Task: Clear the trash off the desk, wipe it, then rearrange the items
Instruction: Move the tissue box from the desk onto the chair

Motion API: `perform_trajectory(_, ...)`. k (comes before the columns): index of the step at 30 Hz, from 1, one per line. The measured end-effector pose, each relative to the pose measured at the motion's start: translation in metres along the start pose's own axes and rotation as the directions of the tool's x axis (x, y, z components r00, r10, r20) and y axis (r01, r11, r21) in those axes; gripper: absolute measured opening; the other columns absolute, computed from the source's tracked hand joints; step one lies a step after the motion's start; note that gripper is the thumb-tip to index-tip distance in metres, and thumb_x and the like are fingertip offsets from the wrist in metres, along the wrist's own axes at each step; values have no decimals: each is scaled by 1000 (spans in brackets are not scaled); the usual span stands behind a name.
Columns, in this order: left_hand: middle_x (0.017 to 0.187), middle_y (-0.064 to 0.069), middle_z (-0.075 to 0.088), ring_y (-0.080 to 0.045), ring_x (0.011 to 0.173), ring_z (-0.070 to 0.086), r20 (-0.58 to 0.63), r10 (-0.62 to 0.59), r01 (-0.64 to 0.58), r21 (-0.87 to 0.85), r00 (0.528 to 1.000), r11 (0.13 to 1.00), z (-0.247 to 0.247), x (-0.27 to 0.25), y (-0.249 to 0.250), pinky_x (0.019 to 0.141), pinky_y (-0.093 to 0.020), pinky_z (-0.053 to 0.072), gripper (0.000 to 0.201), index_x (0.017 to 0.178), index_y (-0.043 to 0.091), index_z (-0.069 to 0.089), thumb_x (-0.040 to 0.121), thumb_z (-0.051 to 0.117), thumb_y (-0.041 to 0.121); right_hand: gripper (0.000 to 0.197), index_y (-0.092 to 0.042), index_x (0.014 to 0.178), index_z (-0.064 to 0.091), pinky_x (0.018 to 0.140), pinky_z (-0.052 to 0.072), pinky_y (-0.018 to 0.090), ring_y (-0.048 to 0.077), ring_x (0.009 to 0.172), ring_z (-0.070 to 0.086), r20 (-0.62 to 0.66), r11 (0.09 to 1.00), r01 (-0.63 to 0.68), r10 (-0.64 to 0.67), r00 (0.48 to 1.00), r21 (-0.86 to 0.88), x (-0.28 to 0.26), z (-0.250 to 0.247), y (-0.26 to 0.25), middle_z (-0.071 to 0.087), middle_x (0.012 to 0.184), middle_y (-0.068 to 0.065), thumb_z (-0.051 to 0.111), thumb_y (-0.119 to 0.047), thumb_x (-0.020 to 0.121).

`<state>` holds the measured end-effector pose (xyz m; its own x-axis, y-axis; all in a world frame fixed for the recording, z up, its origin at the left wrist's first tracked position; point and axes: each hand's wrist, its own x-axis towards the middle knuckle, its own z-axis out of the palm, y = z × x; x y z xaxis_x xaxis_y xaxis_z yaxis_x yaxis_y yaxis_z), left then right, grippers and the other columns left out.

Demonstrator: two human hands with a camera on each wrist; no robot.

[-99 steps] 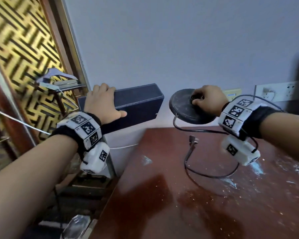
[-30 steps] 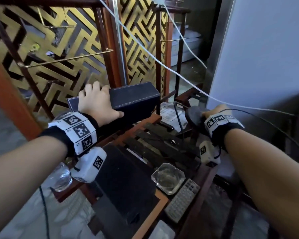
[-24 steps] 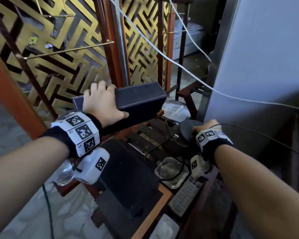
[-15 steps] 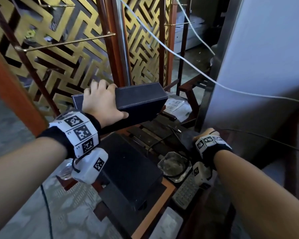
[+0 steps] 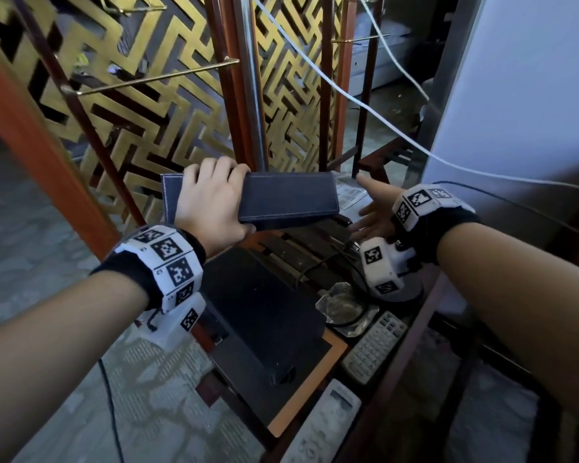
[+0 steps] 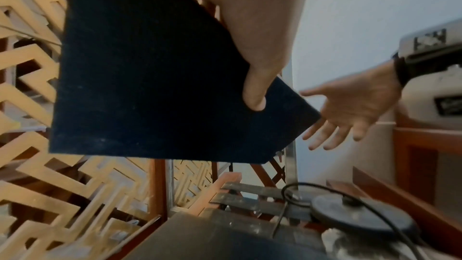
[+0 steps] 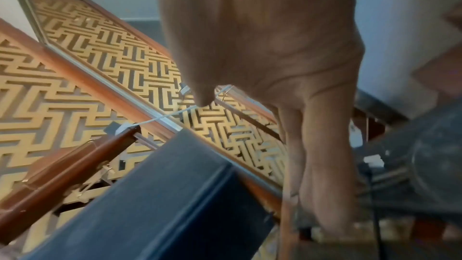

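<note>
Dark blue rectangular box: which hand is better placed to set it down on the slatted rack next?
Left. The left hand already has the dark blue rectangular box in its grip, held above the slatted wooden rack. The right hand is open and empty beside the box's end, so it could only steady it.

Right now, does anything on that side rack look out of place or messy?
Yes. The round black base lies on the slatted rack, and its cord loops across the glass ashtray. That could snag. The left hand holds the dark box in the air; the right hand is open.
</note>
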<state>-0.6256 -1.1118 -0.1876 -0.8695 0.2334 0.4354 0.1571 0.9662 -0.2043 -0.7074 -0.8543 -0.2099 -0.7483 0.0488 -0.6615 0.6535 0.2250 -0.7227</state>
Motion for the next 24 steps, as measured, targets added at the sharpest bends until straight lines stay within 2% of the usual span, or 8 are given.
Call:
perform_trajectory(5, 106, -15, 61, -35, 95, 58, -96, 176, -165, 108, 980, 980, 7, -21, -1, 83, -41, 28, 84, 113, 3, 59, 45, 87, 43, 66, -9, 118, 51, 64, 53, 40, 33, 84, 63, 293, 992, 37, -71, 953, 120, -17, 47, 9, 62, 103, 16, 49, -66, 84)
perform_trajectory(12, 121, -9, 56, -31, 111, 51, 58, 139, -139, -3, 989, 990, 24, -41, -7, 95, -39, 24, 101, 124, 10, 55, 41, 86, 58, 34, -14, 108, 56, 47, 54, 33, 30, 91, 54, 133, 935, 8, -59, 989, 354, -17, 83, 32, 53, 114, 13, 62, -36, 83)
perform_trajectory(16, 146, -9, 30, -29, 135, 24, 90, -240, 253, -193, 967, 948, 28, -54, -26, 111, -44, 6, 86, 140, 21, 36, 73, 56, 71, 29, -13, 106, 53, 49, 54, 33, 27, 85, 49, 90, 803, -25, -36, 995, 595, -27, 100, 59, 48, 110, 11, 61, -32, 85)
perform_trajectory(18, 150, -12, 21, -32, 138, 18, 177, -529, 554, -375, 830, 743, 27, -61, -32, 112, -46, 11, 80, 144, 20, 28, 82, 56, 62, 24, -14, 103, 53, 54, 51, 35, 26, 90, 48, 65, 734, -10, -46, 997, 679, -37, 107, 73, 45, 117, 11, 60, -29, 87)
perform_trajectory(19, 151, -13, 20, -32, 138, 21, 300, -615, 669, -504, 729, 547, 27, -64, -36, 112, -43, 17, 81, 146, 18, 23, 85, 57, 57, 26, -14, 108, 53, 55, 50, 35, 26, 95, 48, 52, 699, -1, -51, 997, 715, -43, 110, 80, 45, 120, 11, 60, -28, 87)
perform_trajectory(20, 150, -13, 23, -31, 136, 28, 462, -611, 728, -617, 642, 299, 25, -66, -38, 107, -40, 29, 82, 148, 16, 18, 87, 56, 54, 30, -14, 114, 53, 56, 50, 35, 26, 100, 48, 46, 665, 1, -53, 998, 747, -50, 112, 86, 45, 123, 11, 59, -27, 88)
perform_trajectory(22, 144, -9, 34, -28, 120, 47, 713, -422, 708, -676, 559, -204, 20, -70, -37, 89, -40, 49, 77, 149, 15, 17, 91, 50, 53, 35, -13, 121, 52, 58, 50, 35, 25, 104, 47, 43, 613, -3, -50, 998, 790, -63, 117, 97, 45, 126, 10, 59, -24, 88)
perform_trajectory(24, 138, -10, 40, -30, 117, 49, 796, -265, 641, -598, 544, -481, 14, -73, -32, 94, -50, 45, 67, 146, 20, 25, 92, 43, 56, 45, -15, 130, 49, 56, 51, 32, 23, 106, 47, 32, 612, 9, -56, 998, 791, -74, 122, 110, 45, 131, 9, 61, -23, 87)
